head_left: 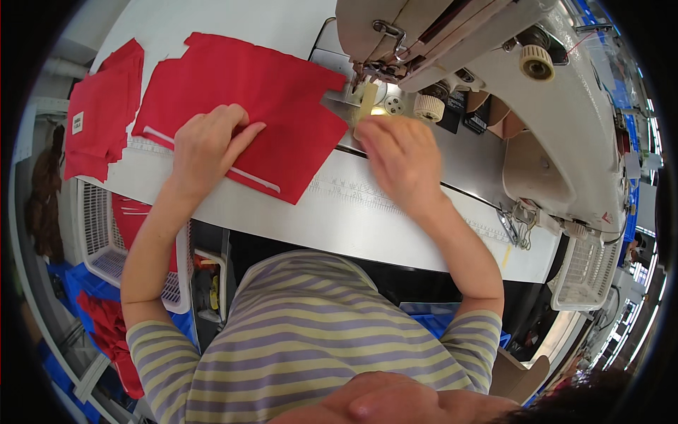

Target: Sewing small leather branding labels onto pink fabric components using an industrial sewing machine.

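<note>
A red fabric piece [247,92] lies on the white sewing table, its right corner close to the sewing machine's needle area [374,74]. White strips [256,180] run along its near edge. My left hand [210,145] rests on this fabric with curled fingers, gripping or pressing it near that edge. My right hand [404,159] is closed in a pinch just beside the fabric's right corner. Its fingertips meet the lower end of a pale yellow strip [367,101] in front of the needle; what they hold is hidden.
A stack of red fabric pieces [99,113] with a small white label lies at the left. White baskets [88,212] hang below the table's left side, holding red cloth. The machine's arm [487,92] fills the upper right. Thread snips [507,225] lie near the right end.
</note>
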`<control>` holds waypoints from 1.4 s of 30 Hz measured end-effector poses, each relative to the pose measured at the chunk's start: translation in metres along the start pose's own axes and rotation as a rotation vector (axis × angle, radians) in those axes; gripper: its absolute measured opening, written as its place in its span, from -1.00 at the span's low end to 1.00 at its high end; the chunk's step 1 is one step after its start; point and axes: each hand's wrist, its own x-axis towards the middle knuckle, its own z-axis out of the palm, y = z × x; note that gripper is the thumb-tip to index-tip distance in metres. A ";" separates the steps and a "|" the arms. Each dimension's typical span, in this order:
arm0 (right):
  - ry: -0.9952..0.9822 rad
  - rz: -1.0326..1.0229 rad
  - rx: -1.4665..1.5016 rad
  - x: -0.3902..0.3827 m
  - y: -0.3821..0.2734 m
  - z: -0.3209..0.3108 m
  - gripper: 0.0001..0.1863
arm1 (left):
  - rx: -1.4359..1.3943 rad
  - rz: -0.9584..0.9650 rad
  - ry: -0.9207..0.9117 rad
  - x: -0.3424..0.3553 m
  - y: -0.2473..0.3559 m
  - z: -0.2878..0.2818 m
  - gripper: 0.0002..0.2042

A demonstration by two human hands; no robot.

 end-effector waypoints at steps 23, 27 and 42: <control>-0.092 0.094 -0.182 0.007 0.000 0.007 -0.65 | -0.082 0.501 -0.015 0.065 0.007 0.061 -0.79; -0.072 0.086 -0.140 0.007 0.005 0.011 -0.65 | -0.086 0.498 -0.012 0.069 0.006 0.062 -0.81; -0.157 0.134 -0.146 0.008 0.011 0.003 -0.64 | -0.139 0.441 -0.067 0.077 0.011 0.053 -0.77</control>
